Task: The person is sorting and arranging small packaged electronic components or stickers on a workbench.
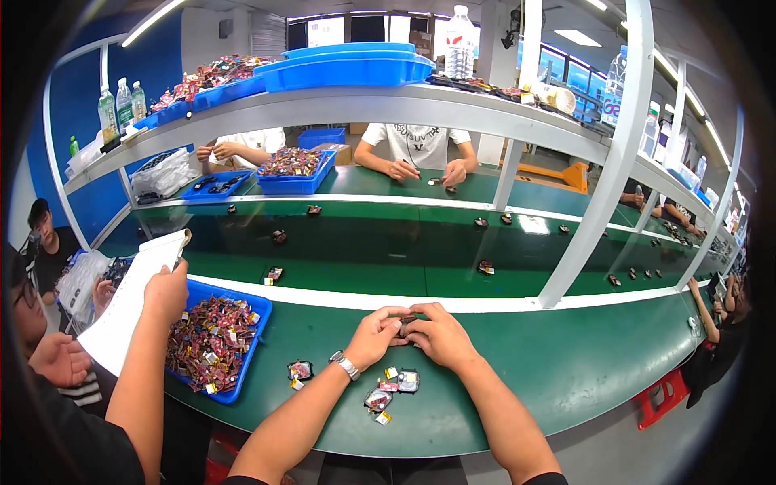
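Note:
My left hand (pixel 374 335), with a metal watch on its wrist, and my right hand (pixel 444 338) meet above the green bench. Between their fingertips they pinch a small dark casing (pixel 406 326), mostly hidden by the fingers. Closer to me lie a clear-and-black housing (pixel 408 381) and another housing (pixel 377 400), with small red circuit boards and yellow-and-white tabs at their edges. A similar unit (pixel 300 370) rests on its own, left of my left forearm. Further left stands a blue bin (pixel 263 311) heaped with red boards carrying such tabs.
At my left a person's hand (pixel 166 293) holds up a paper pad (pixel 133 299). Beyond the white rail, small units ride on a dark green conveyor (pixel 388 259). A white post (pixel 602 178) rises to a shelf with blue trays (pixel 347 69). Co-workers sit opposite.

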The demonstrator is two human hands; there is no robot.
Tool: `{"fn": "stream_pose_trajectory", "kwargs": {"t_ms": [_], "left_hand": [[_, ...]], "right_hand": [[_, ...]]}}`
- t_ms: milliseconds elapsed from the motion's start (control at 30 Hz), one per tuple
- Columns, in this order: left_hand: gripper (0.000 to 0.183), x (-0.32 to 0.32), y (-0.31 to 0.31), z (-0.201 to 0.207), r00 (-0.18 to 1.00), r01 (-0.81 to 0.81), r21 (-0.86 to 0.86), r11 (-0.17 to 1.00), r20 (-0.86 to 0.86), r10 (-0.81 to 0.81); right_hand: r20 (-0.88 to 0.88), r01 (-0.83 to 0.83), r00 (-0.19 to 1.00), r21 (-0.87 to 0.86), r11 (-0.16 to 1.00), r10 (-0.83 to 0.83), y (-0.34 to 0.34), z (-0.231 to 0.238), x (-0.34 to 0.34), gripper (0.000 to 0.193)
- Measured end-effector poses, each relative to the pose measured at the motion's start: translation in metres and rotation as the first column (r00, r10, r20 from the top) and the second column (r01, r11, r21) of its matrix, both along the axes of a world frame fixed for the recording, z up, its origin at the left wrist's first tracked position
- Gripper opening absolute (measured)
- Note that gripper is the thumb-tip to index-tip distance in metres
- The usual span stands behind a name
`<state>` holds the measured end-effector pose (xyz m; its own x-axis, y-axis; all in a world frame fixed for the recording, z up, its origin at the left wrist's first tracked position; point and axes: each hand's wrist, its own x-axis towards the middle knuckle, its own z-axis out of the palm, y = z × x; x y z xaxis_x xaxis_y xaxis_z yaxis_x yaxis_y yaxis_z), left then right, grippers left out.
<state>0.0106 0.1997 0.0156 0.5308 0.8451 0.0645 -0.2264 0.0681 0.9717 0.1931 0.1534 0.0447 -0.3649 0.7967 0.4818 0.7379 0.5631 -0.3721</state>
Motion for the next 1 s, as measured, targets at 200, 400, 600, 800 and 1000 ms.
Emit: {"fn": "stream_pose_trajectory", "kwargs": {"t_ms": [200,400,600,800,1000], "left_hand": [[0.029,-0.01,0.005,0.001,0.987,0.131,-0.133,0.982,0.111,-0.117],[0.032,-0.009,0.004,0.001,0.976,0.193,-0.083,0.978,0.119,-0.182],[0.029,-0.011,0.005,0.001,0.986,0.165,-0.131,0.978,0.049,-0.159],[0.028,-0.011,0.006,0.003,0.974,0.214,-0.094,0.972,0.094,-0.206],[0.028,-0.01,0.003,0.002,0.984,0.169,-0.1,0.981,0.068,-0.162]], "right_hand": [[-0.237,0.017,0.971,-0.074,0.997,-0.034,0.0,-0.008,-0.004,0.009],[-0.344,0.049,0.936,-0.074,0.996,-0.072,0.001,-0.012,-0.004,0.011],[-0.348,0.01,0.935,-0.162,0.987,-0.067,-0.002,-0.007,0.0,0.012],[-0.405,-0.061,0.914,-0.146,0.987,-0.003,-0.003,-0.01,0.002,0.011],[-0.381,-0.017,0.924,-0.093,0.996,-0.02,-0.005,-0.011,-0.002,0.011]]}}
